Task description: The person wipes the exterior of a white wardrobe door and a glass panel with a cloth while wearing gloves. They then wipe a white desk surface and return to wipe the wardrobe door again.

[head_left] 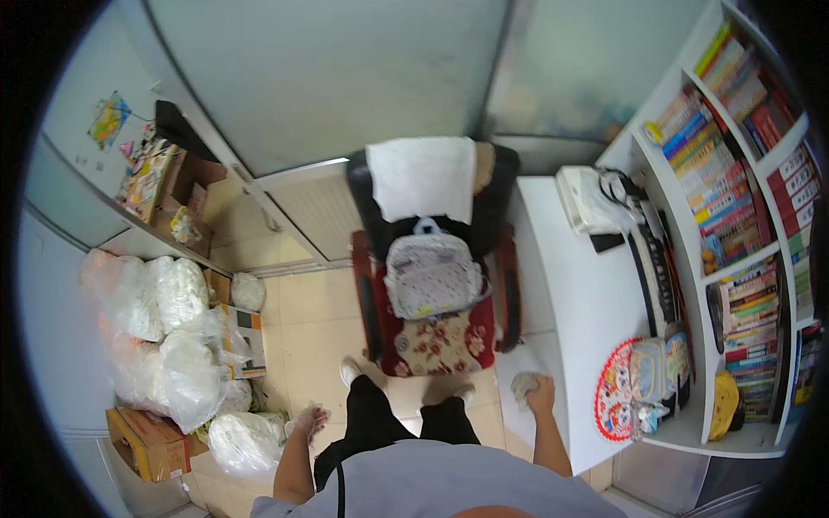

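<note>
My right hand (543, 395) grips a crumpled grey cloth (523, 388) beside the front side of a white desk (544, 259). Whether the cloth touches the desk's side cannot be told. My left hand (314, 421) hangs low at my left, in what looks like a clear plastic glove. Its fingers are loosely apart with nothing seen in them. Near it lies a white bundle in clear plastic (246, 443). Straight before me stands a dark armchair (357, 291) with a floral seat cushion (440, 346). A pale patterned backpack (435, 275) rests on it, and a white towel (421, 178) drapes its backrest.
Plastic-wrapped bundles (188, 362) and a cardboard box (149, 447) are piled at left. The desk bears a keyboard instrument (653, 278), a plastic-covered white device (579, 201) and a red-edged round mat (605, 395). A bookshelf (741, 265) rises at right. Frosted glass panels (330, 78) stand behind the chair.
</note>
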Tool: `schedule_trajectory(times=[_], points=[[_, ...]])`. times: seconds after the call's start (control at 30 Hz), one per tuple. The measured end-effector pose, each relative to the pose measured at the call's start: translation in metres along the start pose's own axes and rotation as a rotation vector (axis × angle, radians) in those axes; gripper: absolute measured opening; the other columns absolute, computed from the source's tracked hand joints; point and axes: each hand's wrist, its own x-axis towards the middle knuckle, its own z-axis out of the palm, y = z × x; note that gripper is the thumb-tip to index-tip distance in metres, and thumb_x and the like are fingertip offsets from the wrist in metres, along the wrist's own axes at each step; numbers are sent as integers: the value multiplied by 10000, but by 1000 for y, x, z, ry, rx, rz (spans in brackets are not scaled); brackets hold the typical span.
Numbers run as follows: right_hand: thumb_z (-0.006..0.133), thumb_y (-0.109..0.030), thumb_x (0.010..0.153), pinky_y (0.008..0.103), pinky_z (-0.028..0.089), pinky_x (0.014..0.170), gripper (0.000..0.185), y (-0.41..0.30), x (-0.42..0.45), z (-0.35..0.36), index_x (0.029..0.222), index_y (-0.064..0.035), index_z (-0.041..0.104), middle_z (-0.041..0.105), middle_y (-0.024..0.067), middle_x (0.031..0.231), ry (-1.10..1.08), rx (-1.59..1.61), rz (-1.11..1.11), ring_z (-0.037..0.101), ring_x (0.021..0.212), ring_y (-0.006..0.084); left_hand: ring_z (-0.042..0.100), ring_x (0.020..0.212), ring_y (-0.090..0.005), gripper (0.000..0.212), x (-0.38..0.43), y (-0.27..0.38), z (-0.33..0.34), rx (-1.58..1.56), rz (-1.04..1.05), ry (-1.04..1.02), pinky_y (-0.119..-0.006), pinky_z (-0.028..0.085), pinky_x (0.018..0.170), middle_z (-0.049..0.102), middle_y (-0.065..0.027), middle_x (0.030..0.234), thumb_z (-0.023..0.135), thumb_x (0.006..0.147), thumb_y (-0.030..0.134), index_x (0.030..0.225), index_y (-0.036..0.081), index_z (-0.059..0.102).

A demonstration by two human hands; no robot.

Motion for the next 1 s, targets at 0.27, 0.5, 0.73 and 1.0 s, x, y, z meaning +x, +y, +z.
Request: schedule_trajectory(times=[0.27, 0.5, 0.73, 1.0], points=[[608, -127, 657, 427, 446, 898, 431, -204, -81, 155, 1078, -39, 648, 607, 226, 1044, -229, 302, 165, 554, 1028, 395, 568, 1052, -218, 557, 80, 65, -159, 253, 2, -55, -439, 459, 897, 624, -100, 1109, 364, 945, 560, 1129, 75, 569], [635, -151, 690, 469, 442, 872, 513, -428, -60, 168, 1184, -63, 531, 607, 223, 1077, -433, 235, -433, 558, 1024, 411, 524, 1145, -359, 401, -50, 290, -166, 663, 483, 335, -416, 446, 963, 491, -226, 1307, 381, 939, 232, 1275, 43, 491], [588, -117, 814, 397, 487, 845, 323, -516, -16, 180, 1118, -47, 506, 612, 145, 1081, -290, 878, -65, 595, 1003, 311, 506, 1182, -376, 554, -54, 469, -124, 158, 1146, 208, -382, 421, 985, 419, -246, 1384, 540, 879, 237, 1357, 8, 379], [511, -317, 922, 502, 400, 993, 334, -639, 71, 93, 1181, -115, 568, 585, 105, 1191, -959, 2344, 392, 529, 1132, 287, 317, 1356, -363, 819, -134, 608, -98, -308, 1704, 374, -441, 265, 1110, 275, -224, 1484, 664, 838, 218, 1453, -12, 174]])
